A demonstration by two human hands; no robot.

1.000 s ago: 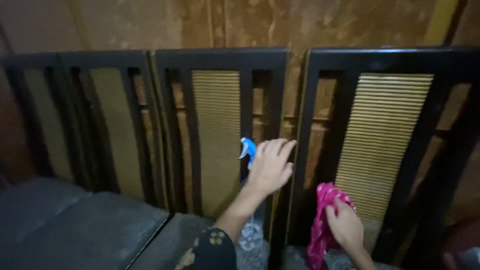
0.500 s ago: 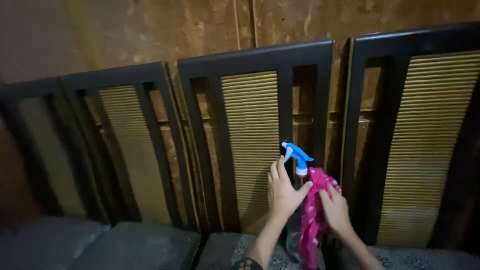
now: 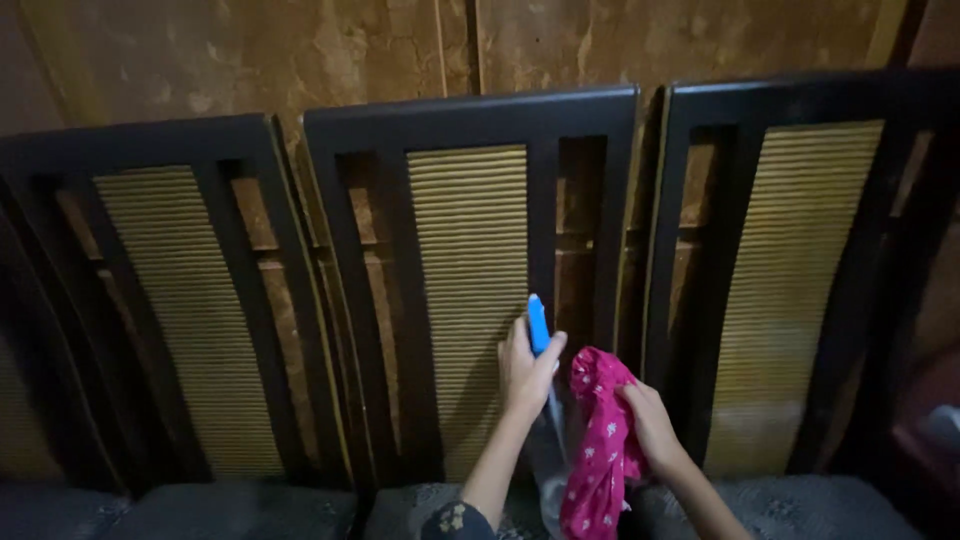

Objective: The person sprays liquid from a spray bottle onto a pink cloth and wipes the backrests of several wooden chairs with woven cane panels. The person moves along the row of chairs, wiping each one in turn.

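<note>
I am gripping the spray bottle (image 3: 540, 400) in my left hand (image 3: 522, 370), its blue nozzle facing the sofa backrest's middle panel (image 3: 470, 270); my right hand (image 3: 650, 425) is clutching the pink cloth (image 3: 598, 450). Squeezing the trigger seems next, then wiping.

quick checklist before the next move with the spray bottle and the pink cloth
1. Left hand grips the clear spray bottle with a blue trigger head: ok.
2. Right hand holds the pink patterned cloth: ok.
3. Which way the nozzle points: cannot tell.
4. Liquid in the bottle: cannot tell, too dim.
5. Dark wooden frame with a ribbed golden panel right in front of both hands: ok.
</note>
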